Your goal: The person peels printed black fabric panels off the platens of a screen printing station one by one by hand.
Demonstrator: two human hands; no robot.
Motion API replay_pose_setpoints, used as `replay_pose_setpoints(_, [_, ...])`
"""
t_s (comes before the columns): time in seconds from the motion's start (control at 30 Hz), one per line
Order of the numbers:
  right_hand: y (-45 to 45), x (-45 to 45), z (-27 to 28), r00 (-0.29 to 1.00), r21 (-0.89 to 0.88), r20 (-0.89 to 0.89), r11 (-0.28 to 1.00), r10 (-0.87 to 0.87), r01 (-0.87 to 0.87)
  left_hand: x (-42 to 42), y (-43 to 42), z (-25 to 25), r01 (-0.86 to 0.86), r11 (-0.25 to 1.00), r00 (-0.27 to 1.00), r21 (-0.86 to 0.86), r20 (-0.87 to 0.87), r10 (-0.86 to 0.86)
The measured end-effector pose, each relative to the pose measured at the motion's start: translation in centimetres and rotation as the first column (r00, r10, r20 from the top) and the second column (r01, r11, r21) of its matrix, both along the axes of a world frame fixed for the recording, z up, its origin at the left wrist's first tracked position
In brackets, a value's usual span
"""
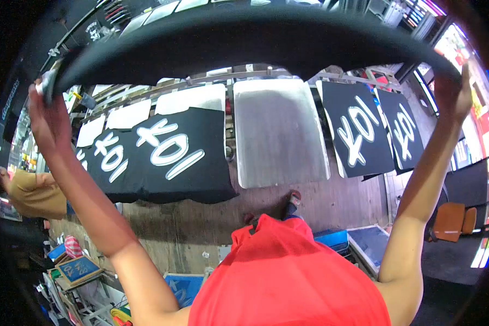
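Observation:
A black T-shirt [244,46] is stretched wide across the top of the view, blurred, its lower edge hanging unevenly. My left hand [50,119] is closed on one end of it, the fingers partly hidden by cloth. At the other end my right hand [455,95] grips the fabric. Below the raised shirt lies a bare pale platen [280,136] with a grey, worn surface. To its left, black shirts with white lettering [171,152] lie over boards; to its right are two more printed black pieces, the nearer one [356,127] beside the platen.
A person in a tan shirt [35,195] stands at the left. Blue-meshed screen frames [79,269] sit at lower left, and another frame [369,244] leans at lower right. An orange-brown chair [448,225] is at the right. Wooden flooring [174,228] runs before the platens.

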State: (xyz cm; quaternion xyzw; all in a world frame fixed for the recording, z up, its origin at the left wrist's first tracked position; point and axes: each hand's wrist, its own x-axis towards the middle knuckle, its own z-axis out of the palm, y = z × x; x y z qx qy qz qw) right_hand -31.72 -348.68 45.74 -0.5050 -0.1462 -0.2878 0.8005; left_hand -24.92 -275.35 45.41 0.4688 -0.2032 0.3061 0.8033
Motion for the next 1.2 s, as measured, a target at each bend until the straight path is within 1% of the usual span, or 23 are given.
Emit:
replay_pose_setpoints(0.03, [0.3, -2.3, -2.0, 0.983, -0.090, 0.003, 0.979, 0.183, -0.182, -0.9, 3.5, -2.9, -0.052, 0.998, 0.990, 0.036, -0.128, 0.056])
replay_pose_setpoints(0.07, [-0.9, -3.5, -4.5, 0.994, -0.040, -0.060, 0.995, 0.094, -0.097, -3.3, 0.0, -4.1, -0.364, 0.931, 0.882, -0.025, -0.332, 0.336])
replay_pose_setpoints(0.1, [-1.9, -4.4, -6.9, 0.992, 0.005, -0.126, 1.000, 0.007, -0.007, -4.6, 0.2, -6.9, -0.400, 0.916, 0.838, -0.020, -0.412, 0.356])
replay_pose_setpoints(0.13, [-0.9, -5.7, -9.1, 0.977, 0.010, -0.212, 1.000, -0.018, 0.020, -6.0, 2.2, -9.9, -0.195, 0.981, 0.882, 0.012, -0.435, 0.181])
replay_pose_setpoints(0.2, [2.2, -8.2, -13.0, 0.915, 0.053, -0.401, 0.996, -0.041, 0.068, -7.9, -0.3, -13.8, -0.294, 0.956, 0.816, -0.001, -0.521, 0.250])
replay_pose_setpoints(0.23, [3.6, -9.0, -14.8, 0.866, 0.092, -0.500, 0.991, -0.034, 0.093, -9.5, -0.1, -15.7, -0.159, 0.987, 0.785, 0.021, -0.603, 0.139])
replay_pose_setpoints(0.27, [4.1, -9.9, -16.9, 0.849, 0.076, -0.527, 0.993, -0.035, 0.088, -10.2, -1.5, -17.3, -0.200, 0.971, 0.734, 0.130, -0.637, 0.236])
replay_pose_setpoints(0.33, [5.9, -11.8, -20.0, 0.800, 0.064, -0.599, 0.993, -0.040, 0.098, -12.4, -1.1, -21.5, -0.112, 0.966, 0.616, 0.233, -0.747, 0.251])
replay_pose_setpoints(0.4, [7.0, -14.1, -23.4, 0.724, 0.077, -0.689, 0.991, -0.028, 0.112, -14.8, -1.0, -25.4, -0.040, 0.977, 0.576, 0.210, -0.794, 0.194])
replay_pose_setpoints(0.43, [6.4, -15.5, -26.0, 0.678, 0.088, -0.735, 0.990, -0.010, 0.110, -16.1, -0.8, -26.6, -0.009, 0.976, 0.482, 0.220, -0.854, 0.197])
replay_pose_setpoints(0.5, [5.6, -18.2, -30.2, 0.597, 0.107, -0.801, 0.992, 0.045, 0.069, -18.2, -0.9, -29.8, 0.004, 0.966, 0.326, 0.260, -0.913, 0.244])
replay_pose_setpoints(0.63, [6.7, -21.6, -34.8, 0.394, 0.042, -0.919, 0.992, -0.007, 0.116, -22.4, -0.5, -35.4, 0.105, 0.967, 0.170, 0.233, -0.962, 0.213])
replay_pose_setpoints(0.7, [7.0, -22.9, -36.1, 0.309, 0.140, -0.947, 0.981, 0.093, 0.133, -23.8, -0.3, -36.7, 0.220, 0.941, 0.065, 0.258, -0.966, 0.250])
replay_pose_setpoints(0.83, [6.3, -24.9, -40.8, 0.167, 0.168, -0.976, 0.972, 0.141, 0.165, -25.9, 0.4, -41.8, 0.287, 0.932, 0.015, 0.222, -0.974, 0.227])
replay_pose_setpoints(0.9, [6.0, -25.8, -43.9, 0.025, -0.037, -0.999, 0.996, -0.035, -0.082, -26.6, 0.2, -43.9, 0.360, 0.901, -0.010, 0.241, -0.965, 0.262])
replay_pose_setpoints(0.93, [5.4, -26.4, -46.4, -0.052, -0.138, -0.988, 0.977, -0.148, -0.163, -26.8, 0.2, -45.5, 0.416, 0.863, 0.012, 0.287, -0.951, 0.310])
replay_pose_setpoints(0.97, [5.3, -26.3, -48.4, -0.057, -0.139, -0.987, 0.977, -0.149, -0.162, -27.2, 0.1, -47.7, 0.469, 0.819, 0.036, 0.330, -0.934, 0.356])
replay_pose_setpoints(1.0, [5.4, -26.2, -50.1, -0.130, -0.215, -0.949, 0.890, -0.288, -0.403, -27.5, 1.0, -50.7, 0.612, 0.678, 0.040, 0.407, -0.872, 0.487])
replay_pose_setpoints(1.03, [5.4, -26.4, -51.1, -0.165, -0.244, -0.887, 0.742, -0.430, -0.625, -27.8, 0.9, -53.3, 0.615, 0.678, 0.033, 0.402, -0.872, 0.488])
replay_pose_setpoints(1.07, [5.6, -26.7, -51.7, -0.172, -0.236, -0.887, 0.741, -0.428, -0.628, -28.3, 0.7, -55.5, 0.694, 0.505, 0.144, 0.513, -0.786, 0.601])
replay_pose_setpoints(1.1, [5.9, -26.7, -52.1, -0.089, -0.267, -0.864, 0.600, -0.496, -0.755, -28.5, 0.6, -56.4, 0.739, 0.305, 0.270, 0.600, -0.680, 0.682])
replay_pose_setpoints(1.13, [6.1, -26.7, -52.7, 0.007, -0.290, -0.839, 0.436, -0.544, -0.852, -28.3, 0.1, -56.1, 0.741, 0.304, 0.265, 0.599, -0.677, 0.687])
replay_pose_setpoints(1.2, [4.6, -27.8, -55.9, 0.043, -0.316, -0.833, 0.412, -0.551, -0.855, -26.7, -2.3, -55.5, 0.903, 0.043, 0.274, 0.427, -0.651, 0.708])
